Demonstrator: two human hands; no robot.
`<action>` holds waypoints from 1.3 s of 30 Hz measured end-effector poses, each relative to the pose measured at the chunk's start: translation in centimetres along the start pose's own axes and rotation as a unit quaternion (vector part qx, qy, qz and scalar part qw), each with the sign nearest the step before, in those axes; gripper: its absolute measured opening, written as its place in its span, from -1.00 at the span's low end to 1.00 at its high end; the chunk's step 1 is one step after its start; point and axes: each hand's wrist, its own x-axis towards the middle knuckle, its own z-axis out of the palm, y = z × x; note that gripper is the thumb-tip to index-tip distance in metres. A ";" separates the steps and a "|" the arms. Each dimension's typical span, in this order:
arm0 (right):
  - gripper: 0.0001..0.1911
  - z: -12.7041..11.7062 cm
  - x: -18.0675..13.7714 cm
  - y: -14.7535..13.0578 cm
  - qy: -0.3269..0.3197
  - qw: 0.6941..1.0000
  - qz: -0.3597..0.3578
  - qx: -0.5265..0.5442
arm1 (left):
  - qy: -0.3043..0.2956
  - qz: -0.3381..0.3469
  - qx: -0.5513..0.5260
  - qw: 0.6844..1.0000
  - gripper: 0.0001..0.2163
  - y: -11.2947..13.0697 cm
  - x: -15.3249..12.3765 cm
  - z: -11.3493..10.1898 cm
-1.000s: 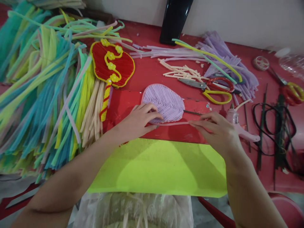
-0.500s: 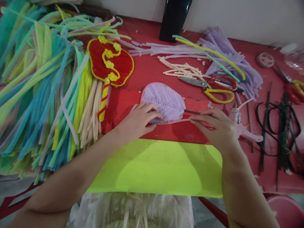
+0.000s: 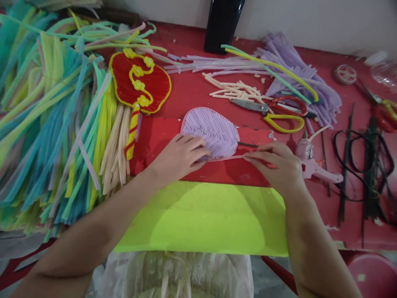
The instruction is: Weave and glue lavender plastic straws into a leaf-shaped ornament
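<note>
A leaf-shaped purple fan (image 3: 214, 128), made of pipe cleaners laid in a herringbone pattern, lies flat on a red board (image 3: 155, 142). A dark wire stem (image 3: 247, 144) sticks out of its right end. My left hand (image 3: 182, 155) grips the fan's lower left edge, its fingers bent over the rim and the thumb beneath. Pinched between the thumb and fingers of my right hand (image 3: 273, 161) is the end of a pale pink pipe cleaner (image 3: 228, 158), which runs along the fan's lower edge. Its left part is hidden under my left hand.
A red fan with yellow flowers (image 3: 139, 82) lies at left, beside a big heap of coloured pipe cleaners (image 3: 52, 124). Scissors (image 3: 285, 116), a pink glue gun (image 3: 316, 167) and purple pipe cleaners (image 3: 297, 78) lie at right. A lime-green sheet (image 3: 201, 219) covers the near side.
The view has shifted slightly. Both hands keep their grips on the fan and the pink pipe cleaner, with hardly any visible movement.
</note>
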 end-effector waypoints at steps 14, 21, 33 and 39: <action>-0.90 0.0 0.1 -0.1 0.003 0.999 0.001 0.032 | -0.016 0.002 -0.136 0.991 -0.87 0.1 0.8 0.1; -0.88 -0.1 0.0 -0.1 0.008 0.999 -0.020 0.029 | -0.027 0.009 -0.136 0.990 -0.82 0.0 0.9 0.1; -0.88 0.0 0.1 0.2 0.004 0.999 -0.026 0.039 | -0.032 0.007 -0.122 0.992 -0.80 0.2 0.8 0.2; -0.88 -0.1 0.0 0.1 -0.005 0.999 -0.018 0.043 | -0.046 -0.004 -0.086 0.995 -0.78 1.1 0.9 -0.3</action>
